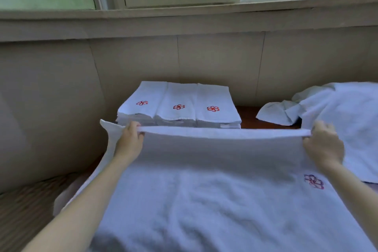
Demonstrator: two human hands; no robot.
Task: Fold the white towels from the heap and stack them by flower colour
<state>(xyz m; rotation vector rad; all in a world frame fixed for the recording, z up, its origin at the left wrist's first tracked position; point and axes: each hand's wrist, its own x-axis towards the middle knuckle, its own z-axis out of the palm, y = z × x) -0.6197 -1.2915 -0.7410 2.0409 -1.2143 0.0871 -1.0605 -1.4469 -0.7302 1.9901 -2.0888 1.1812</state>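
Three stacks of folded towels [179, 106] with red flowers already sat at the worktop's back edge. The left hand [131, 139] and right hand [322, 142] each pinched the far edge of a purple-flowered towel [204, 190], unfolded. The heap [337, 112] at right was left.

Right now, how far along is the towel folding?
Done: three folded stacks sit by the wall, each topped with a red flower. In hand: the left hand and right hand grip the far edge of a spread towel with a purple flower; it has no matching stack yet. Left: the heap at right holds unfolded towels.
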